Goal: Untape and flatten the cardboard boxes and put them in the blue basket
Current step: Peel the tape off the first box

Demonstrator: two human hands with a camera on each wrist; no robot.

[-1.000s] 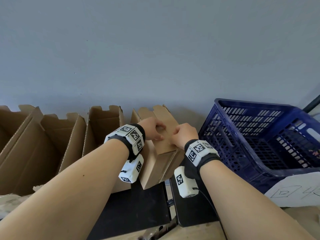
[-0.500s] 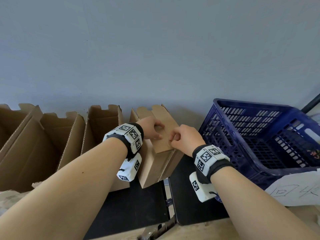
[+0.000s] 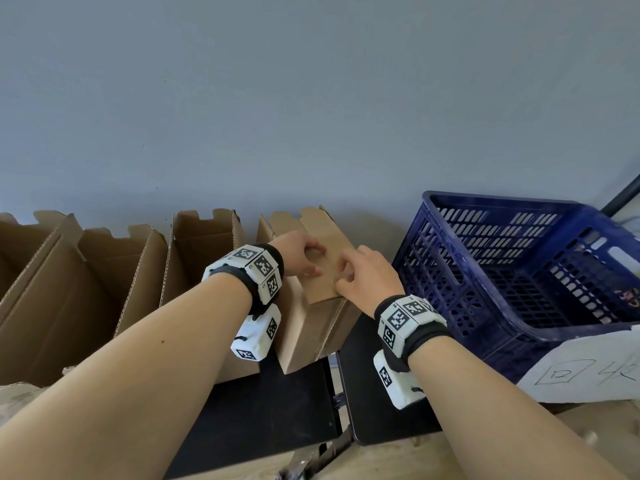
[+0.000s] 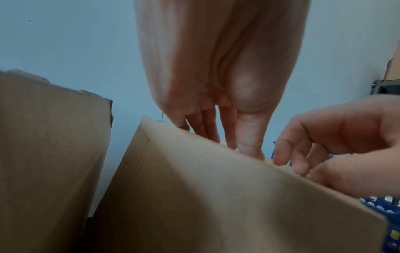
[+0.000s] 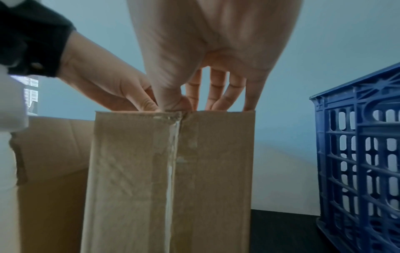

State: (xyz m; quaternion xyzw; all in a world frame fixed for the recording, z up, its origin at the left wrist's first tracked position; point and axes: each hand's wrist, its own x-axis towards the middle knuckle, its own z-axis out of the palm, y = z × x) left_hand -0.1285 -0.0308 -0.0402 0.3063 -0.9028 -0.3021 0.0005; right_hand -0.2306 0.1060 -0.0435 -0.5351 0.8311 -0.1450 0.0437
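Note:
A narrow cardboard box (image 3: 304,327) leans back on the black table, its taped face up. Clear tape (image 5: 172,162) runs down the seam of its near face. My left hand (image 3: 301,254) presses arched fingertips on the top face beside the seam. My right hand (image 3: 360,271) pinches the tape end at the box's upper edge, thumb on the seam and fingers behind it. The right wrist view shows both thumbs meeting at that edge. The blue basket (image 3: 502,202) stands to the right, tilted, with nothing visible inside it.
Three open cardboard boxes (image 3: 201,258) stand in a row to the left against the grey wall. A white sheet (image 3: 588,368) with pen sketches lies in front of the basket. Two black table panels (image 3: 259,410) meet under the box.
My right wrist has swung down and to the right while its fingers stay at the seam. The left hand and the box have hardly moved.

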